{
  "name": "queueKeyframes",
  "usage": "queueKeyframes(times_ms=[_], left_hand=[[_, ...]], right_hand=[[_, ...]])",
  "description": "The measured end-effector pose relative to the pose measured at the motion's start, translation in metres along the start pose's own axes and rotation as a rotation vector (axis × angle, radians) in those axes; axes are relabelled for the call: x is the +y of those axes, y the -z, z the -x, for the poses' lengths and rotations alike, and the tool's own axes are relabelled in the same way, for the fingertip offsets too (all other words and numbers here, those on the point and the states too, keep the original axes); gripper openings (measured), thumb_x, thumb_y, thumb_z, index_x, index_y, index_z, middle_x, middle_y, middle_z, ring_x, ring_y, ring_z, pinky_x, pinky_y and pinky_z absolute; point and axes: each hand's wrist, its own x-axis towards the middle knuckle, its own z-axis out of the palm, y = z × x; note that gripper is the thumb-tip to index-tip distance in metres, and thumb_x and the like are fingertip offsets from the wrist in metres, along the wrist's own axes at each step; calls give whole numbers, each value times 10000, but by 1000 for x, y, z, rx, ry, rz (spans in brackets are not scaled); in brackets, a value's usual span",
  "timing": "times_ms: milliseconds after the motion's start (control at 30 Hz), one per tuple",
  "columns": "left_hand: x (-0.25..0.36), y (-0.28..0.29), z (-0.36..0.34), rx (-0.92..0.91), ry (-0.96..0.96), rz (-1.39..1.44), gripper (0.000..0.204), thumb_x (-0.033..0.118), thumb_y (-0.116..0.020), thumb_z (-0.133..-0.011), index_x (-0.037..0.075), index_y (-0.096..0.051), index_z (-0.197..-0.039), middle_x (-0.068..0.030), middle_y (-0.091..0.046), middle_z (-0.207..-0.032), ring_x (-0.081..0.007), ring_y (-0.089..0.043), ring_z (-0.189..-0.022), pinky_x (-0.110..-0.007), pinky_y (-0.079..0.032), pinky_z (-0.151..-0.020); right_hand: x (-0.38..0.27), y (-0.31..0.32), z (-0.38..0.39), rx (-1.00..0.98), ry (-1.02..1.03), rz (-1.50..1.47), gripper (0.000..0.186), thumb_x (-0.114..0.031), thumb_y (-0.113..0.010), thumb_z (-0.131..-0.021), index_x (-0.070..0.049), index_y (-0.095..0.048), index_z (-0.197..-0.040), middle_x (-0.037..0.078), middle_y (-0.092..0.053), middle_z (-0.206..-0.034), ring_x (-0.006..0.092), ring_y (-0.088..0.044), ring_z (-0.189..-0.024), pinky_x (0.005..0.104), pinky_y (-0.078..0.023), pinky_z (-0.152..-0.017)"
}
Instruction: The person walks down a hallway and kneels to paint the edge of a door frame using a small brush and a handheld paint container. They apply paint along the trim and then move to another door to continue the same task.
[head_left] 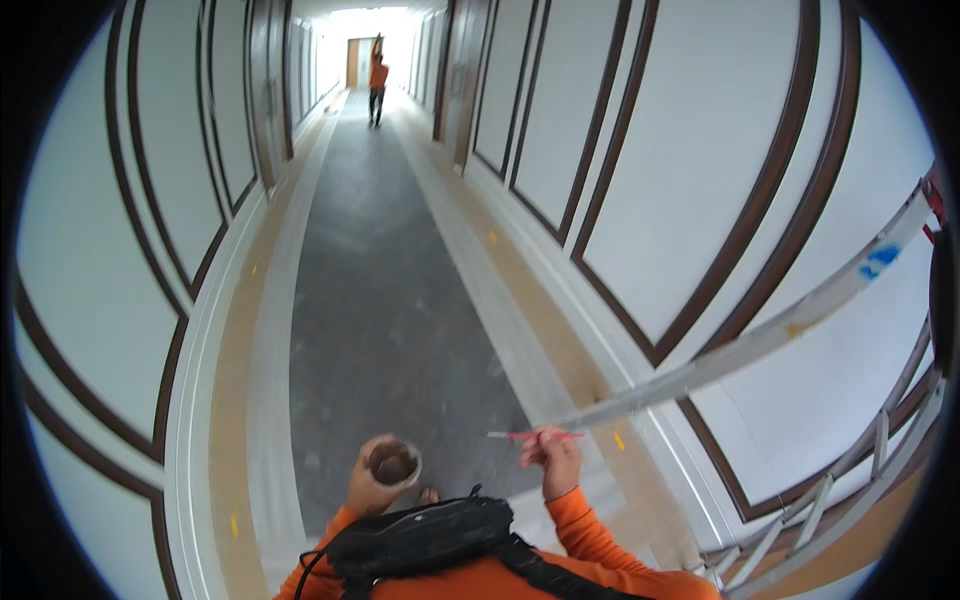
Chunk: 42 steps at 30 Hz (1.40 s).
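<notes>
My left hand [372,485] is wrapped round a small round cup [394,463], its open top facing up with something brown inside. In my right hand [555,460] is a thin red-handled paintbrush [520,436], pinched between the fingers and lying nearly level. The brush's tip points left, toward the cup but well apart from it. Orange sleeves cover both forearms. A black bag [425,537] with a strap hangs across my front, just below the cup.
A stepladder [770,345] stands close on my right, paint-spotted along one rail. White wall panels [700,150] with dark brown trim line both sides. Ahead runs a grey floor strip [385,300] edged by paler bands. Far down the corridor, a person [377,82] in orange has an arm raised.
</notes>
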Motion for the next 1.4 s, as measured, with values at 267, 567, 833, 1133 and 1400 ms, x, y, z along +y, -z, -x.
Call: queueKeyframes(times_ms=[267, 567, 833, 1133, 1400], left_hand=[[-54, 66, -229, 249, 8, 183, 760, 58, -830, -556, 48, -432, -1203, -96, -535, -1118, -190, -571, -1003, -324, -479, -864], [-79, 162, -498, 105, -179, -279, 757, 138, -843, -595, 71, -460, -1244, -79, -543, -1169, -190, -541, -1078, -306, -429, -934], [-128, 193, -784, -93, -250, -225, 685, 210, -805, -631, 102, -473, -1220, -82, -549, -1204, -282, -543, -1082, -362, -436, -927], [-177, 185, -1023, -270, -394, -276, 690, 199, -807, -625, 99, -462, -1215, -84, -556, -1177, -283, -557, -1052, -365, -452, -893], [-219, 174, -1221, -183, -372, -293, 685, 178, -815, -610, 98, -470, -1196, -88, -554, -1169, -287, -559, -1043, -363, -457, -885]], right_hand=[[-10, -173, -256, -285, 16, -3, 202, -172, -514, -921, -10, -572, -1027, 118, -639, -795, 189, -631, -704, 321, -531, -637], [-26, -353, -497, -679, 281, 232, 97, -27, -535, -892, -9, -590, -970, 61, -605, -771, 108, -553, -675, 237, -454, -618], [-13, -446, -722, -725, 452, 582, 108, 30, -614, -811, -25, -654, -896, 18, -595, -744, 57, -496, -601, 197, -372, -516], [41, -484, -946, -688, 660, 857, 136, -56, -681, -748, -91, -676, -880, 54, -619, -761, 186, -550, -558, 270, -422, -511], [30, -529, -1155, -722, 586, 913, 99, -69, -675, -758, -91, -672, -854, 60, -620, -752, 193, -560, -557, 291, -428, -509]])
